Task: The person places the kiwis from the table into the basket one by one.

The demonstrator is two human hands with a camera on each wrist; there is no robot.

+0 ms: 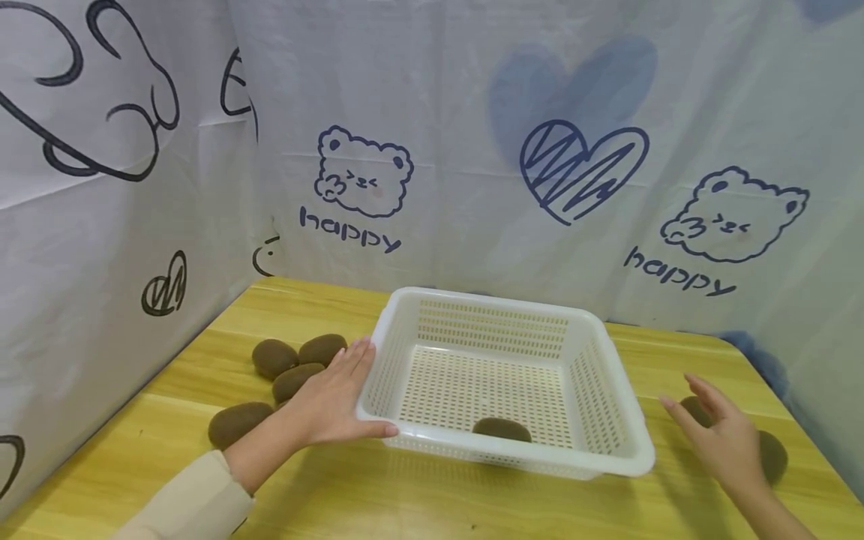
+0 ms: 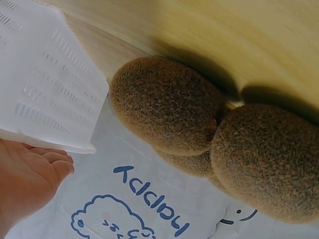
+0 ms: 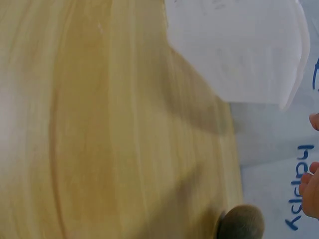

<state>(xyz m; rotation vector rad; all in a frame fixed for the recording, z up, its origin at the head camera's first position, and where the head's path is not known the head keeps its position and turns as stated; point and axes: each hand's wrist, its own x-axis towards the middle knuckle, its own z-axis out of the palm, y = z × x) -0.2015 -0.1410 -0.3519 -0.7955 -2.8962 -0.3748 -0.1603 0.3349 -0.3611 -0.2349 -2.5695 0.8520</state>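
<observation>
A white perforated plastic basket [image 1: 607, 420] stands on the table, with one brown fuzzy kiwi [image 1: 502, 430] inside near its front wall. My left hand [image 1: 337, 397] rests on the basket's left rim, fingers straight and thumb stretched along the front corner. In the left wrist view, its fingers [image 2: 60, 164] lie against the rim. My right hand [image 1: 725, 435] hovers at the right with thumb and fingers spread, holding nothing. Under it sit two more kiwis, one [image 1: 695, 411] partly behind the fingers and another [image 1: 773, 457] beside the palm.
Several kiwis lie left of the basket, including a near one [image 1: 238, 424] by my left wrist and a far one [image 1: 273, 358]. The yellow wood-grain table [image 1: 432, 510] meets a printed white curtain [image 1: 459, 225] at the back and left.
</observation>
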